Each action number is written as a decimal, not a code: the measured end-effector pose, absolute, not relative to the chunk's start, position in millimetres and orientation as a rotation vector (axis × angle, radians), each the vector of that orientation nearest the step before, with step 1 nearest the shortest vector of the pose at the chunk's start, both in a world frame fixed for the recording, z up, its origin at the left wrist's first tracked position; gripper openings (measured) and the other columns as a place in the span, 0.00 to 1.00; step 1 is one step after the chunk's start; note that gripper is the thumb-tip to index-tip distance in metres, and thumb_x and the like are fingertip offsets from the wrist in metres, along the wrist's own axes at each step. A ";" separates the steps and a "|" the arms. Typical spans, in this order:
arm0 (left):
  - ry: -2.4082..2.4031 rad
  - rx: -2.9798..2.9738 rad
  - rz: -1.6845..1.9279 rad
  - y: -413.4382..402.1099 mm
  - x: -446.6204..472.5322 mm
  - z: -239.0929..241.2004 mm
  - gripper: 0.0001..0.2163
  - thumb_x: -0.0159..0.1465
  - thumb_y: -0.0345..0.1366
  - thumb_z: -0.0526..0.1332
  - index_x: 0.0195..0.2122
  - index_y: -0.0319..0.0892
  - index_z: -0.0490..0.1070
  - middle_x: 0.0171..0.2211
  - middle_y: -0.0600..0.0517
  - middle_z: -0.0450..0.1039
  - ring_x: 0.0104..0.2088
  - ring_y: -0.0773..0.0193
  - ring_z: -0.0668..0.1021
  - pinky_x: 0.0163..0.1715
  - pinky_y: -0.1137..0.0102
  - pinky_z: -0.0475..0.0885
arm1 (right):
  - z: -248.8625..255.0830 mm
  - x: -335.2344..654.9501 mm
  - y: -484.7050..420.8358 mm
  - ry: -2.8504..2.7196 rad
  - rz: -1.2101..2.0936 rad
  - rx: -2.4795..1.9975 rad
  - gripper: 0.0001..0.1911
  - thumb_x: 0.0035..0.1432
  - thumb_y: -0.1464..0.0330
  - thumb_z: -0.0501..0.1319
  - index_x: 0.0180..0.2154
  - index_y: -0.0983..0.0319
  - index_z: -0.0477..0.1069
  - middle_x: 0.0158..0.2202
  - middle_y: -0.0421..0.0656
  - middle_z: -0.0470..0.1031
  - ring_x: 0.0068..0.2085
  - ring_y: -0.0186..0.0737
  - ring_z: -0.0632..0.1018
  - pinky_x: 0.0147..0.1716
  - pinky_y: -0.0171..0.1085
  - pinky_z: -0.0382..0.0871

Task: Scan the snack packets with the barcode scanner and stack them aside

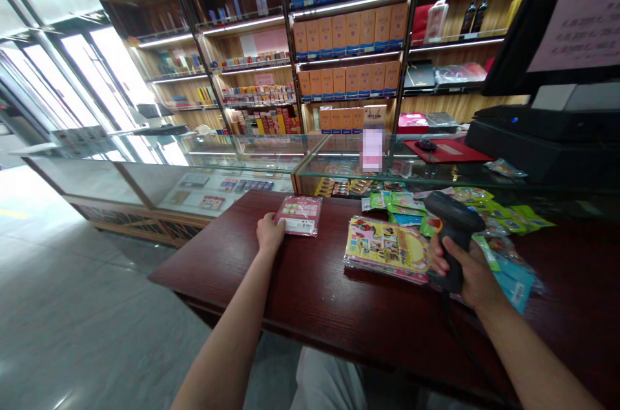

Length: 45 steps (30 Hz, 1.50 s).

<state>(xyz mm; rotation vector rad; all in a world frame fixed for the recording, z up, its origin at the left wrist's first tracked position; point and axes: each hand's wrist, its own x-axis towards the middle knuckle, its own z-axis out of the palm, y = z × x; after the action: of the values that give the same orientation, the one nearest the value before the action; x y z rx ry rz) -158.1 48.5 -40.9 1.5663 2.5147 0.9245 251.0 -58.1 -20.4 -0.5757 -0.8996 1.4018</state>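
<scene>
My right hand (467, 268) is wrapped round the grip of a black barcode scanner (455, 219), whose head points left and away from me. My left hand (270, 232) pinches the left edge of a flat pink packet in clear wrap (301, 216), which lies on the dark red wooden table. Between the hands lies a stack of yellow and pink picture booklets in plastic (382, 245), just left of the scanner. Green packets (400, 203) lie behind that stack. Near my right wrist is a blue packet (516, 281), partly covered.
The wooden table (310, 294) ends at the left, above a tiled floor. Behind it stand glass display counters (232, 164) and shelves of boxed goods (346, 35). A black monitor (518, 35) rises at the right. The scanner's cable (460, 326) runs down towards me.
</scene>
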 end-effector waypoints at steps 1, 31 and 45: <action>2.540 1.575 0.892 47.1 -156.6 -40.5 0.22 0.60 0.40 0.57 0.54 0.35 0.69 0.49 0.39 0.74 0.50 0.52 0.75 0.51 0.64 0.68 | -20.3 250.8 -58.2 -0.899 1.402 -0.571 0.08 0.54 0.66 0.69 0.35 0.59 0.72 0.23 0.36 0.68 0.19 0.27 0.65 0.16 0.27 0.62; 2.504 1.897 0.459 35.3 -141.9 -42.4 0.22 0.60 0.50 0.59 0.49 0.41 0.71 0.58 0.39 0.65 0.59 0.47 0.66 0.55 0.55 0.63 | -18.7 251.3 -60.0 -0.895 1.358 -0.596 0.08 0.54 0.67 0.69 0.36 0.59 0.73 0.23 0.36 0.69 0.18 0.27 0.66 0.15 0.26 0.62; 2.422 1.931 0.398 31.1 -96.6 -39.7 0.23 0.58 0.53 0.59 0.46 0.41 0.72 0.55 0.40 0.66 0.55 0.48 0.67 0.51 0.62 0.62 | -19.3 251.7 -59.3 -0.895 1.400 -0.570 0.14 0.54 0.66 0.69 0.42 0.57 0.72 0.24 0.36 0.69 0.19 0.27 0.65 0.16 0.27 0.62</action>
<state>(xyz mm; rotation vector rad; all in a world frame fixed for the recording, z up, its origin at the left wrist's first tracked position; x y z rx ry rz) -96.6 31.1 -39.7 1.9312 2.4221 0.3978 251.7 -59.3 -19.3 -0.5704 -0.8949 1.3996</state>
